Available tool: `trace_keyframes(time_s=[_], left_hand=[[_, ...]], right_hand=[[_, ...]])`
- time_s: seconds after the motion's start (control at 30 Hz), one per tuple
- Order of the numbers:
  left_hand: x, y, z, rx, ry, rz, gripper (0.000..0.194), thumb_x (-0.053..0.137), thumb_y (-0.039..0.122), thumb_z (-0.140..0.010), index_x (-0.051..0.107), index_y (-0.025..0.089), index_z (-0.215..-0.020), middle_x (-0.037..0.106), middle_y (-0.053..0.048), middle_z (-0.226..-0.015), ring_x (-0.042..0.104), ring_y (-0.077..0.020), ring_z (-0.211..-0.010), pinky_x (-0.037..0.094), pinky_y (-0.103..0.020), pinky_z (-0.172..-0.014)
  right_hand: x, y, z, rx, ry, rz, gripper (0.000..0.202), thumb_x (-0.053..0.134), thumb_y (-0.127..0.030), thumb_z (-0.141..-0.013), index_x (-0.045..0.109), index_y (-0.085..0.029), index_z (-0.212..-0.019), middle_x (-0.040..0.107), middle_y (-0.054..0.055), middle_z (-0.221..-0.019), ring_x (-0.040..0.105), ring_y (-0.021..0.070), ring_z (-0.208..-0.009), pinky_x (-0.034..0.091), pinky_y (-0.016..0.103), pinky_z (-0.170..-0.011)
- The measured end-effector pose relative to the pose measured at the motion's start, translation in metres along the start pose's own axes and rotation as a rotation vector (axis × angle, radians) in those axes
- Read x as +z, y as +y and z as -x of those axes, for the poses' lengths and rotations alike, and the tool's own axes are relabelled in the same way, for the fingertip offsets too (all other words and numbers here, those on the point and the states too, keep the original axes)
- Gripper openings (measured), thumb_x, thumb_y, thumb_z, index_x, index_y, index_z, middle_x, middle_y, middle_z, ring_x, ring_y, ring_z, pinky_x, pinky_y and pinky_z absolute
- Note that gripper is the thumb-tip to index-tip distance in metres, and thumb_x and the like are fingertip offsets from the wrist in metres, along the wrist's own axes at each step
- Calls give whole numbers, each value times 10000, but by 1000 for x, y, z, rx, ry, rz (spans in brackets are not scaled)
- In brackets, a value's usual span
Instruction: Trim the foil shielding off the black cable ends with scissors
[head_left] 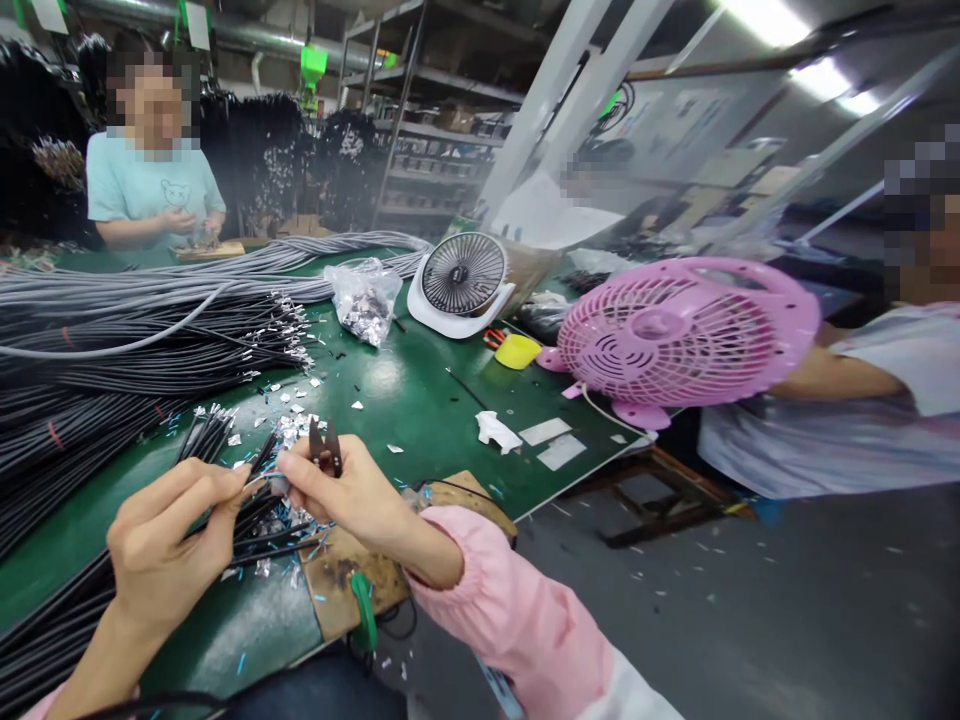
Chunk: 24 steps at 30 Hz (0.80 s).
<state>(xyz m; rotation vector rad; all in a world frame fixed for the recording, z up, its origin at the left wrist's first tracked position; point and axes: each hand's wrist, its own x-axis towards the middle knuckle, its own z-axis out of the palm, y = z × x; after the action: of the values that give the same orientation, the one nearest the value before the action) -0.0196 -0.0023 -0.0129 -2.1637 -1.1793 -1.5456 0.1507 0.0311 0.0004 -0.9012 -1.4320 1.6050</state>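
Black cables lie left on the tabletop. Near them, the left hand, fingers closed, pinches thin wires, pale and blue-green, which stretch to the right hand, curled around dark snips with parted, upward blades.

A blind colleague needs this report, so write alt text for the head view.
A person's left hand and right hand hold thin wires over a green table, dark snips also in the right hand. Black cables and grey cables lie bundled at left; farther off are a white fan, a pink fan and a co-worker.
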Motion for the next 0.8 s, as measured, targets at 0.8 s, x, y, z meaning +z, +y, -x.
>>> trace_keyframes(time_s=[0.8], left_hand=[[10, 7, 26, -263, 194, -101, 53, 746, 261, -800, 706, 261, -834, 715, 6, -711, 677, -165, -619, 580, -318, -610]], right_hand=[[-2, 3, 3, -665, 40, 620, 381, 445, -252, -986, 622, -194, -653, 628, 25, -711, 545, 132, -646, 454, 242, -584]])
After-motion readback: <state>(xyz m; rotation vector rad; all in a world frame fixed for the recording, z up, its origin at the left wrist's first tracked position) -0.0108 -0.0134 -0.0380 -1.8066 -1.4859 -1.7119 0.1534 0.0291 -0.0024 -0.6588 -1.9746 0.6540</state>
